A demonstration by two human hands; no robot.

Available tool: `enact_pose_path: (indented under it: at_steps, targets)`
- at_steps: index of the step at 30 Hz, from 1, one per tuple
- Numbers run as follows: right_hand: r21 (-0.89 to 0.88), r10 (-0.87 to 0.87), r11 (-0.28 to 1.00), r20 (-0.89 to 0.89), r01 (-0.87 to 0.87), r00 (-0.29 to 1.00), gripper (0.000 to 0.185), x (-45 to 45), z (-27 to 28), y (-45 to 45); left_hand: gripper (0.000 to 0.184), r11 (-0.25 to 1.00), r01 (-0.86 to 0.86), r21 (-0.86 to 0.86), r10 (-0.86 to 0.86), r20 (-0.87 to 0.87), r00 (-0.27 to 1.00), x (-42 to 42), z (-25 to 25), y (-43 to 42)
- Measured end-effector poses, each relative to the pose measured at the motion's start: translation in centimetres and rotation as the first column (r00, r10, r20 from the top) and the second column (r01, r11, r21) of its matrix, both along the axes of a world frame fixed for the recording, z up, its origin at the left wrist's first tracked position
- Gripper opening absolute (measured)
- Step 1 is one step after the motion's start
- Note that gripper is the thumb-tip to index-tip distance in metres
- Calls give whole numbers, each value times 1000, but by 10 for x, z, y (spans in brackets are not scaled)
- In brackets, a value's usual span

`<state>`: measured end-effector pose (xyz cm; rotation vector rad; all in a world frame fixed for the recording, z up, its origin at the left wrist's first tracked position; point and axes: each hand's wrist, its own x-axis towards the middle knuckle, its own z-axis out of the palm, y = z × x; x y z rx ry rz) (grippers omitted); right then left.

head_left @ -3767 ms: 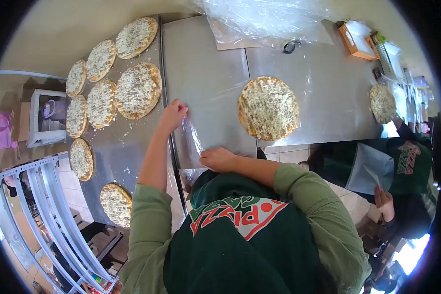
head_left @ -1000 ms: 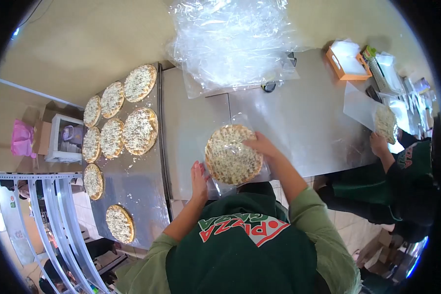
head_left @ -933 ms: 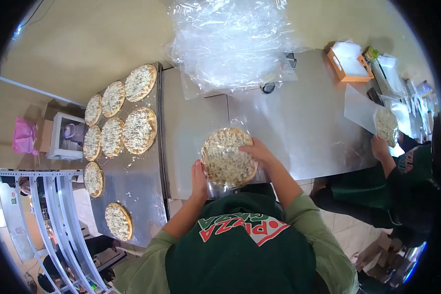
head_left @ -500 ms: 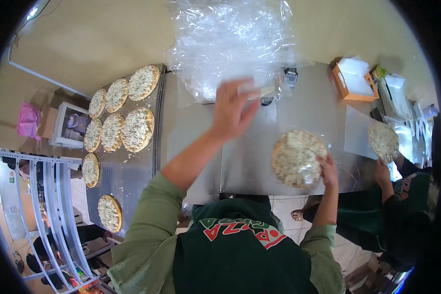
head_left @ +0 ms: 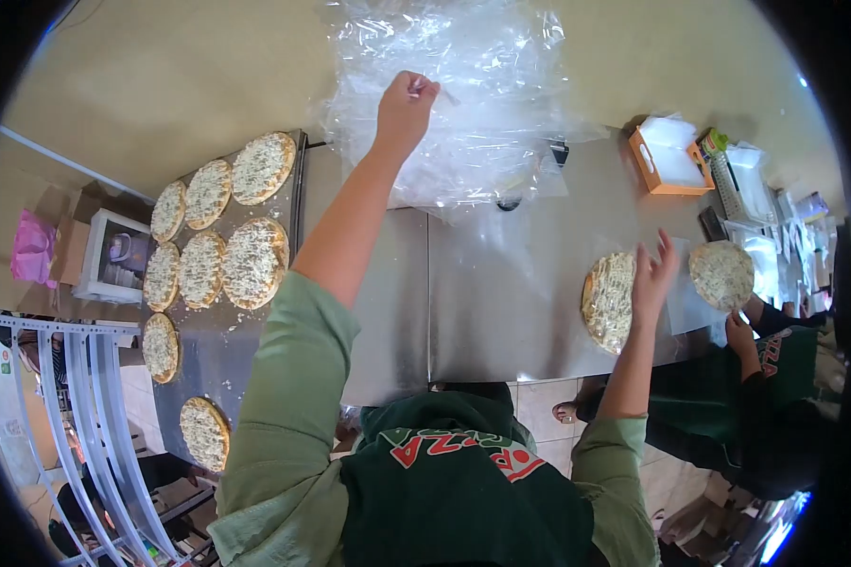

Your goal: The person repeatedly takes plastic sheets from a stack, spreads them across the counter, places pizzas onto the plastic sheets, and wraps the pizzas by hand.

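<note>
My left hand [head_left: 408, 115] reaches over the pile of clear plastic bags [head_left: 487, 66] at the back of the steel table. Its fingers are pinched together on the thin edge of a plastic bag. My right hand [head_left: 653, 282] is open, fingers spread and pointing up, along the right side of a cheese-topped pizza [head_left: 607, 304]. That pizza is on the right part of the table, and the hand hides its right edge. Whether the hand touches it, I cannot tell.
Several cheese-topped pizzas [head_left: 201, 269] lie on a metal tray [head_left: 208, 345] at left. An orange box [head_left: 671, 170] stands at the back right. Beside me on the right, a co-worker's hand [head_left: 742, 335] holds another pizza [head_left: 721, 275]. A metal rack [head_left: 90, 406] stands at lower left.
My left hand has moved back and up over the bags, its fingers closing into a pinch. My right hand has let go of the pizza, which now sits further right.
</note>
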<state>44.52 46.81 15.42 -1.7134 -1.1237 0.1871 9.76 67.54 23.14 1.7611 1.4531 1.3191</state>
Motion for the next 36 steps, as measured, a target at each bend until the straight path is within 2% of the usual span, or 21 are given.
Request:
enact_pose_path:
  at_steps: [1, 4, 6, 8, 10, 11, 13, 15, 16, 18, 19, 21, 22, 24, 27, 29, 31, 32, 33, 34, 36]
  targets:
    - [64, 57, 996, 90, -62, 994, 45, -28, 23, 12, 23, 999, 18, 51, -24, 109, 994, -9, -2, 2]
    - [334, 143, 899, 385, -282, 912, 48, -108, 81, 46, 17, 971, 80, 225, -81, -6, 997, -36, 22, -25]
    - [425, 205, 807, 450, -410, 869, 53, -162, 121, 60, 19, 968, 203, 147, -193, -81, 978, -66, 27, -46]
    - [411, 230, 724, 613, -554, 756, 53, -192, 133, 86, 21, 966, 260, -1, -258, -127, 958, -86, 33, -75]
    - [84, 440, 739, 690, -668, 574, 53, -224, 141, 107, 22, 949, 239, -208, -271, -141, 952, -102, 40, -108]
    - [-90, 548, 712, 691, -696, 472, 54, -236, 144, 119, 21, 953, 203, -226, -241, -158, 958, -109, 39, -119]
    - [-366, 616, 784, 563, -501, 551, 54, -244, 112, 167, 18, 957, 129, -260, -183, -195, 964, -123, 37, -138]
    - [-613, 715, 677, 414, -408, 564, 55, -231, 62, 217, 20, 964, 142, -227, -183, -175, 967, -144, 34, -167]
    - [-609, 718, 674, 405, -418, 566, 54, -227, 50, 221, 20, 966, 144, -213, -181, -165, 969, -156, 32, -184]
    - [-607, 729, 660, 377, -442, 572, 53, -224, 32, 225, 22, 959, 156, -238, -174, -56, 983, -177, 43, -224]
    - [-595, 724, 671, 397, -442, 564, 53, -223, 27, 228, 23, 945, 180, -273, -147, 134, 980, -191, 39, -240]
    - [-569, 712, 692, 436, -444, 550, 52, -222, 19, 234, 24, 918, 238, -318, -56, 490, 870, -212, 27, -267]
    - [-559, 716, 691, 448, -458, 535, 51, -221, 18, 237, 26, 904, 244, -350, -1, 571, 821, -214, 23, -276]
    - [-536, 719, 693, 472, -482, 509, 49, -222, 16, 239, 28, 876, 269, -401, 110, 708, 698, -216, 15, -290]
    - [-400, 646, 760, 556, -512, 524, 46, -222, 59, 199, 30, 833, 164, -529, 314, 694, 648, -200, 4, -307]
    - [-35, 578, 764, 482, -644, 658, 45, -227, 115, 132, 29, 866, 275, -417, 192, 787, 587, -194, -15, -319]
    - [113, 660, 737, 89, -666, 746, 48, -221, 128, 66, 26, 888, 285, -360, 142, 807, 573, -181, -30, -328]
    - [153, 767, 628, -291, -763, 572, 51, -220, 119, 38, 25, 896, 248, -368, 157, 786, 599, -167, -37, -330]
    - [243, 735, 524, -614, -816, 289, 53, -222, 106, 12, 24, 901, 214, -376, 170, 762, 625, -153, -42, -333]
    - [138, 741, 535, -552, -834, 384, 56, -230, 100, -13, 25, 883, 218, -416, 153, 695, 703, -140, -45, -335]
    - [54, 696, 531, -597, -846, 399, 51, -237, 73, -31, 27, 840, 220, -495, 105, 546, 831, -114, -52, -342]
